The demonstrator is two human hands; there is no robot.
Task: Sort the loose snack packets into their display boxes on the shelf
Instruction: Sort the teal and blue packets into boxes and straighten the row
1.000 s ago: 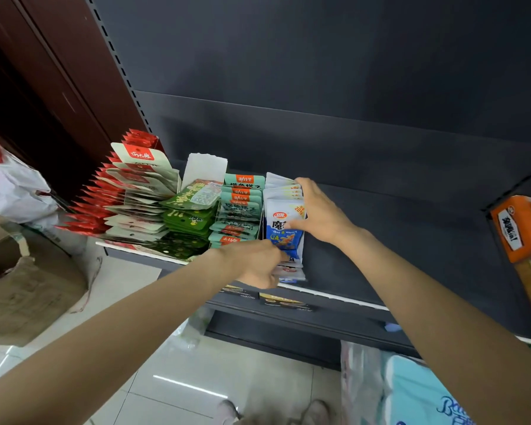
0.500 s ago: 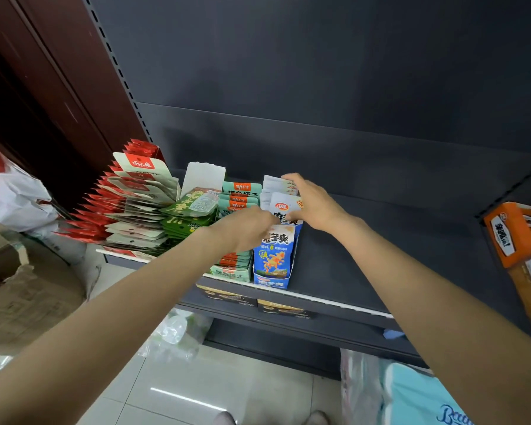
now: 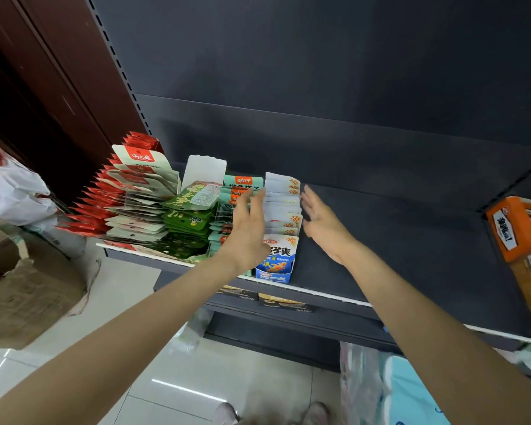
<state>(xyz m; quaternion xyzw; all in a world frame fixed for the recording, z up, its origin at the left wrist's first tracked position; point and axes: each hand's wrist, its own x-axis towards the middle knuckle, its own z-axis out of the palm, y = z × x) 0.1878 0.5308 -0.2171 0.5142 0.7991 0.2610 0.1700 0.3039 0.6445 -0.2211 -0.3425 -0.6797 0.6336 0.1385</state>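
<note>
Between the two hands, a blue display box [image 3: 275, 265] of white snack packets [image 3: 281, 207] stands at the front edge of the dark shelf [image 3: 396, 240].

Left of the left hand [image 3: 248, 230] sit teal packets [image 3: 241, 187], partly hidden behind its fingers, then green packets [image 3: 190, 210] and fanned red-and-white packets [image 3: 129, 191]. Far right of the right hand [image 3: 321, 222], an orange box [image 3: 515, 228] is cut off by the frame edge. Print on the packets is too small to read. Both hands hold nothing, fingers straight and slightly spread, palms facing inward, flanking the box; whether they touch it cannot be told.
</note>
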